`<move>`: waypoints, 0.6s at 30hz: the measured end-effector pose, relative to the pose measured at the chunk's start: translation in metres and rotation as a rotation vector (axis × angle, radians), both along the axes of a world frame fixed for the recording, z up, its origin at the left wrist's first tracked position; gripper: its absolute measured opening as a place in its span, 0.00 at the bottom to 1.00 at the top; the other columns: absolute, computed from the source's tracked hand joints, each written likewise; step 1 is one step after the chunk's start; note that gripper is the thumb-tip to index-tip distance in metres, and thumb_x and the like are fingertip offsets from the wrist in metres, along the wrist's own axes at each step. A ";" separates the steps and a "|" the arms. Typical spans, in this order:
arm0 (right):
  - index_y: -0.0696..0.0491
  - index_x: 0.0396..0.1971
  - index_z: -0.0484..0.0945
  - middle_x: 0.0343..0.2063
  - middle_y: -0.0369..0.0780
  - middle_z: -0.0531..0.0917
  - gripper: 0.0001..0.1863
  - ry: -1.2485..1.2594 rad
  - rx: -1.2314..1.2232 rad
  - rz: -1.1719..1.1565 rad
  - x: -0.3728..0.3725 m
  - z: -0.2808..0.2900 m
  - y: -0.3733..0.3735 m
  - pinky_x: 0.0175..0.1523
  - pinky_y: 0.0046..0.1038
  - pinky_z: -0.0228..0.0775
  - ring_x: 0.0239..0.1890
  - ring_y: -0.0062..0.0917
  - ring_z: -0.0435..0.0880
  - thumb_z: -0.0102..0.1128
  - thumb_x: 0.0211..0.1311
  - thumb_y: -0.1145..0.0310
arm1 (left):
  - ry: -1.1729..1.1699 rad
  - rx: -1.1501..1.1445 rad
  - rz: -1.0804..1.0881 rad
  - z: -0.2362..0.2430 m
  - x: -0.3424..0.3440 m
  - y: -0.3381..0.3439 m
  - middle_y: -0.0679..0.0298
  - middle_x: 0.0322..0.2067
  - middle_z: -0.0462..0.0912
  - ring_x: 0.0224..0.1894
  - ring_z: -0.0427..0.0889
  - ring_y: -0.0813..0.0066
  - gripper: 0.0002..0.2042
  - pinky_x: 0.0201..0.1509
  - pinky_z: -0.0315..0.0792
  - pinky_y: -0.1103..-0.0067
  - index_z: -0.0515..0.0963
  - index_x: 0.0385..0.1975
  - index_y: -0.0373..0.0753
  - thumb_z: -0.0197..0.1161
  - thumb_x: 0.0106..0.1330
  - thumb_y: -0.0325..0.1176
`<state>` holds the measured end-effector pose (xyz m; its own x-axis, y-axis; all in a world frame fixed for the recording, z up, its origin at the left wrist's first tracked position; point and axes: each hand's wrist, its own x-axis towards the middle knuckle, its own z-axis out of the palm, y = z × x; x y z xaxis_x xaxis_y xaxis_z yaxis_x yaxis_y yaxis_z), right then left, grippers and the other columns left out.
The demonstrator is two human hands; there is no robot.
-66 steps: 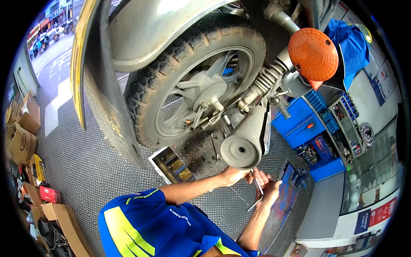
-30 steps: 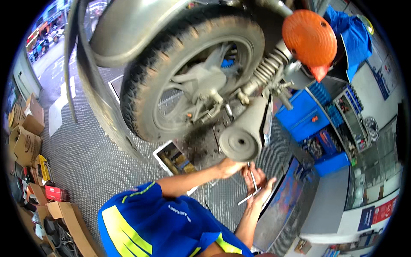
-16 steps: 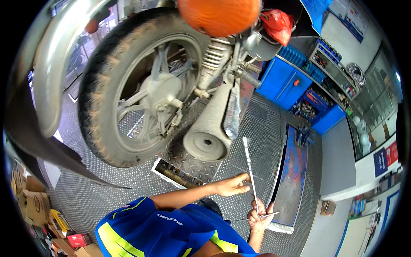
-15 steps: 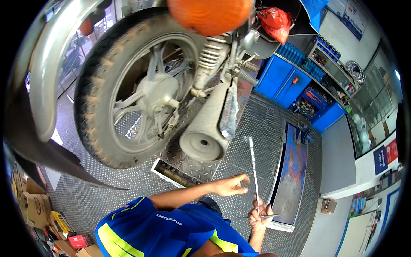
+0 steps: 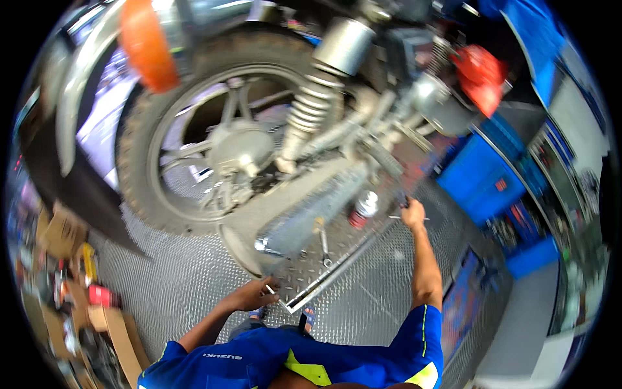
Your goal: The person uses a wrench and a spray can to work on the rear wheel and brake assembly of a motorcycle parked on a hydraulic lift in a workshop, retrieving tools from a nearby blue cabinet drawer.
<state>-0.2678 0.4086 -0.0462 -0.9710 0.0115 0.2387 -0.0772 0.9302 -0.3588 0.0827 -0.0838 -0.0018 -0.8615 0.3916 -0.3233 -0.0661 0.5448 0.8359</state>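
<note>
Stretched out far to the right, my right hand point(image 5: 413, 212) is closed round a T-handle wrench point(image 5: 396, 217). Its thin crossbar shows on both sides of the fist, while most of the shaft is hidden. My left hand point(image 5: 253, 295) is lower down, by the end corner of the metal platform point(image 5: 304, 275), below the muffler point(image 5: 243, 249). Motion smears its fingers, so I cannot see whether they grip the edge. A combination wrench point(image 5: 324, 245) and a red-and-silver can point(image 5: 363, 209) stand out on the platform between my hands, beside the motorcycle.
The motorcycle's rear wheel point(image 5: 142, 168), shock absorber point(image 5: 308, 110) and orange turn signal point(image 5: 148, 48) fill the upper left. Blue cabinets point(image 5: 483, 178) stand at the right. Cardboard boxes point(image 5: 116, 330) with assorted items line the lower left.
My right hand has reached forward and away with the T-handle wrench. My left hand has moved left and down to the platform corner. The view has shifted, bringing the can and combination wrench into sight.
</note>
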 end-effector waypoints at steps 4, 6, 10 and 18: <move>0.53 0.46 0.83 0.43 0.53 0.85 0.17 -0.030 0.081 0.028 -0.100 -0.033 -0.015 0.55 0.48 0.72 0.50 0.49 0.83 0.59 0.58 0.64 | 0.047 -0.080 0.237 -0.032 0.068 -0.040 0.46 0.47 0.82 0.50 0.82 0.54 0.22 0.55 0.75 0.66 0.76 0.53 0.31 0.65 0.69 0.43; 0.55 0.45 0.82 0.44 0.53 0.85 0.17 -0.070 0.053 0.056 -0.118 -0.051 -0.038 0.56 0.47 0.72 0.50 0.49 0.83 0.61 0.60 0.61 | -0.058 -0.151 0.332 -0.037 0.106 -0.065 0.45 0.50 0.82 0.54 0.81 0.50 0.23 0.59 0.74 0.65 0.76 0.53 0.29 0.64 0.70 0.43; 0.58 0.44 0.83 0.37 0.52 0.86 0.15 0.286 -0.125 -0.078 -0.113 -0.080 -0.047 0.52 0.42 0.75 0.45 0.49 0.84 0.64 0.62 0.65 | -0.297 -0.441 0.570 -0.110 0.169 -0.143 0.44 0.53 0.80 0.58 0.79 0.47 0.30 0.61 0.73 0.64 0.75 0.55 0.30 0.66 0.65 0.52; 0.63 0.46 0.82 0.42 0.56 0.85 0.22 0.553 -0.438 -0.890 0.146 -0.111 -0.033 0.50 0.46 0.74 0.43 0.54 0.84 0.53 0.71 0.56 | -0.591 -0.800 0.439 -0.179 0.252 -0.335 0.43 0.49 0.83 0.53 0.83 0.49 0.29 0.57 0.76 0.62 0.83 0.46 0.30 0.66 0.61 0.55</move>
<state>-0.1220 0.3758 -0.1574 -0.3387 0.8325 0.4384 0.2995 0.5371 -0.7885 0.3352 -0.4191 -0.1805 -0.4994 -0.4209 -0.7573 -0.6631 0.7482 0.0215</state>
